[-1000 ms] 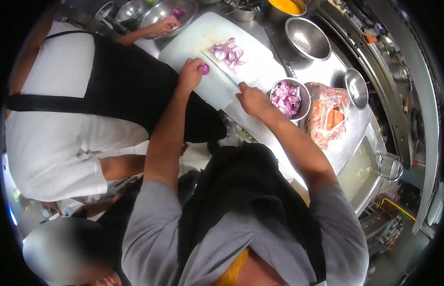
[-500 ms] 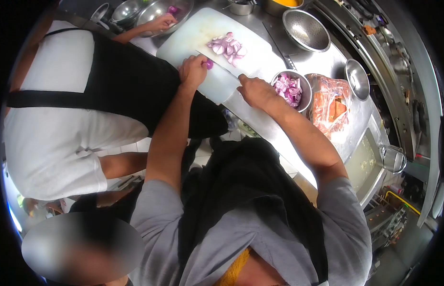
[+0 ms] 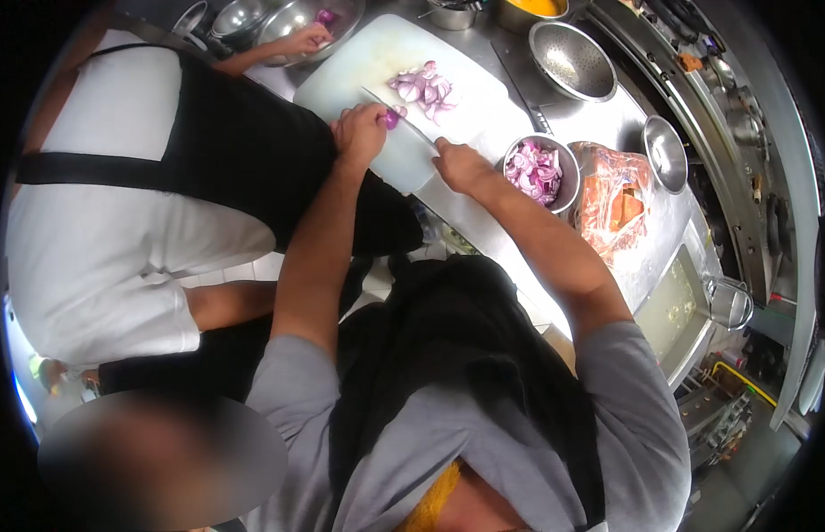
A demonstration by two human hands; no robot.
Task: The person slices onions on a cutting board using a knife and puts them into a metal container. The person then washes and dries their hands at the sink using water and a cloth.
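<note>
On the white cutting board (image 3: 342, 87), my left hand (image 3: 359, 133) is closed on a small purple-red onion piece (image 3: 391, 119). My right hand (image 3: 463, 167) grips the handle of a long kitchen knife (image 3: 411, 129). Its blade runs across the board to the upper left, passing right beside the onion in my left hand. Beyond the blade lies a loose pile of cut red onion (image 3: 423, 88). Close to my right wrist stands a metal bowl (image 3: 571, 168) filled with chopped red onion (image 3: 532, 170).
Right of the bowl sits a plastic bag with orange-red contents (image 3: 614, 199). A colander (image 3: 572, 60) and another metal bowl (image 3: 665, 153) stand farther back. A second knife (image 3: 523, 93) lies beyond the board. At left, a co-worker's hand (image 3: 308, 39) reaches over a large bowl (image 3: 340, 37).
My right hand and the knife have shifted slightly left, and the blade is more steeply angled near the onion. My left hand stays in place. The co-worker's hand has barely moved.
</note>
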